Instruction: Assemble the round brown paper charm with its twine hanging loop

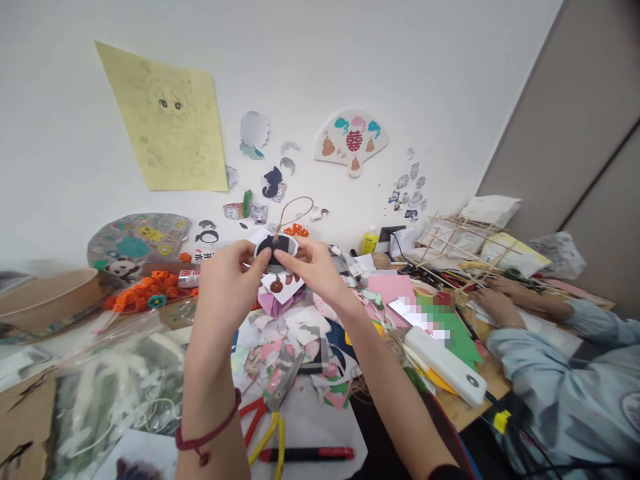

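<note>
A black hanging charm with a pale rim is held up between both hands above the paper scraps. A loop of twine rises from its top, and a brown bead hangs below it. My left hand pinches its left side with thumb and fingers. On the other side, my right hand grips the edge, its thumb pressed on the front. Below lie scissors with red and yellow handles, partly over the scraps, and a red and black marker.
Colourful paper scraps cover the table's middle. Orange fuzzy pieces and a round wooden box sit left. At right are a phone, a white power strip, thin sticks and another person's hands.
</note>
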A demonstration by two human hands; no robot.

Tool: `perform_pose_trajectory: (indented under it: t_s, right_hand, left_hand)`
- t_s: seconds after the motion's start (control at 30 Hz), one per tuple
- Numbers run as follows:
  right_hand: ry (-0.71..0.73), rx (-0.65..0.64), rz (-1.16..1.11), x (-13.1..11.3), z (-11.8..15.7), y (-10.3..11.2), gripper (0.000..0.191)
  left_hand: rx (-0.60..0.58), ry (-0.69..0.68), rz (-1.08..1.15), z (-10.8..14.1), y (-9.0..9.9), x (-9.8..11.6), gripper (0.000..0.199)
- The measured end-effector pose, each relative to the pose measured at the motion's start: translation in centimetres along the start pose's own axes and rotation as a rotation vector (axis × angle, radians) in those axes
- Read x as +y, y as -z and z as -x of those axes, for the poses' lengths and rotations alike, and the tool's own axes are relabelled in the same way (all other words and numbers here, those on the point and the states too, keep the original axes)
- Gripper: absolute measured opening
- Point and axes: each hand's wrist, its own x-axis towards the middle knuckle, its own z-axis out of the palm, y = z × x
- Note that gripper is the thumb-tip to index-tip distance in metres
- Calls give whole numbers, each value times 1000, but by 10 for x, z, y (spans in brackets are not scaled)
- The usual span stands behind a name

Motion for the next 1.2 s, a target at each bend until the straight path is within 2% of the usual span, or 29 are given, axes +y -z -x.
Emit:
perform_pose_trajectory:
  t_s: [0.83,1.0,1.2]
  right_hand:
    - [-11,-32,61,5,0,-2,26]
    - [-19,-34,65,3,1,0,29]
    - [-18,-4,-38,9,-2,-2,34]
  left_hand:
    - [1,-2,22,-2,-1,-6,28]
    - [22,-31,80,-1,-1,-6,28]
    - [54,-68,178,-4,-7,-9,27]
